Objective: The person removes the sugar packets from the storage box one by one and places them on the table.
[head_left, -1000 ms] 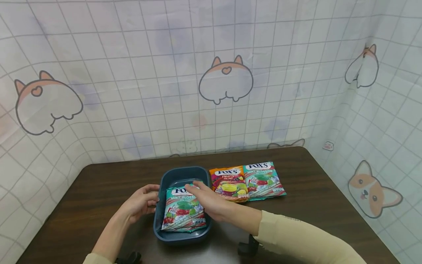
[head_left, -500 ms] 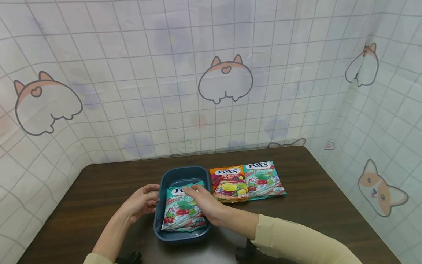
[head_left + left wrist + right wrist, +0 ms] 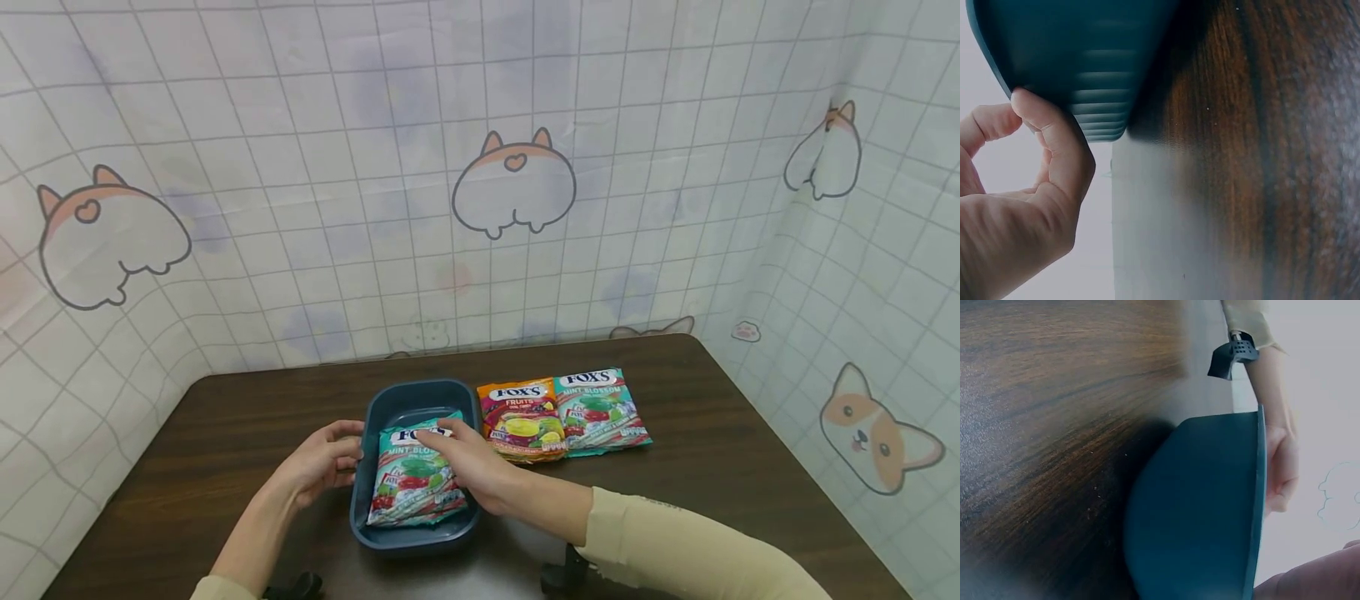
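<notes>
A dark blue plastic tub (image 3: 420, 537) stands on the table with a teal Fox's Mint Blossom candy bag (image 3: 412, 475) lying in it. My right hand (image 3: 476, 467) holds that bag by its upper right part, thumb on top; its other fingers are mostly hidden. At the tub's left side, my left hand (image 3: 322, 462) touches the outer wall near the rim with bent fingers. The left wrist view shows those fingers (image 3: 1047, 119) against the tub (image 3: 1100, 62). In the right wrist view, the tub wall (image 3: 1197, 506) hides most of the work.
Right of the tub lie an orange Fox's Fruits bag (image 3: 522, 421) and a second Mint Blossom bag (image 3: 600, 412), side by side. The dark wooden table (image 3: 247, 417) meets a white grid-patterned cloth backdrop (image 3: 337, 208) behind and to the right.
My right hand has shifted slightly down and left on the candy bag, and the bag's right edge has moved a little. The left hand and the tub have stayed in place.
</notes>
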Demonstrator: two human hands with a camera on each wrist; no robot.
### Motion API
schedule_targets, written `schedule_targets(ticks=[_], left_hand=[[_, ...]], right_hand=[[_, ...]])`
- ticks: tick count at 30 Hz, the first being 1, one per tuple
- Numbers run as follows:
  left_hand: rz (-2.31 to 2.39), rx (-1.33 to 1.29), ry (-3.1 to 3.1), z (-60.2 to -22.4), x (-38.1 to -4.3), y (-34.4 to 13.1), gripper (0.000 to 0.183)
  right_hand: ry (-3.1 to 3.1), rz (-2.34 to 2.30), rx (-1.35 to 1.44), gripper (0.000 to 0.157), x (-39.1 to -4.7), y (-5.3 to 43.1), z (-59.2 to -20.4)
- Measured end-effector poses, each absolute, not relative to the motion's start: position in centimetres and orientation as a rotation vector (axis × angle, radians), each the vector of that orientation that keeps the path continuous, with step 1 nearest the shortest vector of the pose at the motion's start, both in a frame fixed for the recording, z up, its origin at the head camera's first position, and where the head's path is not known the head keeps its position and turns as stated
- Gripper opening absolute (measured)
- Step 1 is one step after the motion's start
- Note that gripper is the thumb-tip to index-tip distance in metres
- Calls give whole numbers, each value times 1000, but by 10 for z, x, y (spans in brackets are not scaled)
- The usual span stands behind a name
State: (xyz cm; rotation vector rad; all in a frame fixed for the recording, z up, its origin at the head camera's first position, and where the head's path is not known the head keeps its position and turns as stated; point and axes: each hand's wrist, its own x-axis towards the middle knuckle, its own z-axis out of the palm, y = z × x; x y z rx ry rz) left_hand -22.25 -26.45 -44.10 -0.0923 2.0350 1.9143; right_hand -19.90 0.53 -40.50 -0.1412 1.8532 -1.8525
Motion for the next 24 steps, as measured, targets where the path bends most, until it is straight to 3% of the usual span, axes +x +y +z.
schedule_targets(ticks=[24], left_hand=[[1921,-104,2030,-443,-224,-265,56]], right_hand=[[1785,-1908,-132,60,-207,7,-404]])
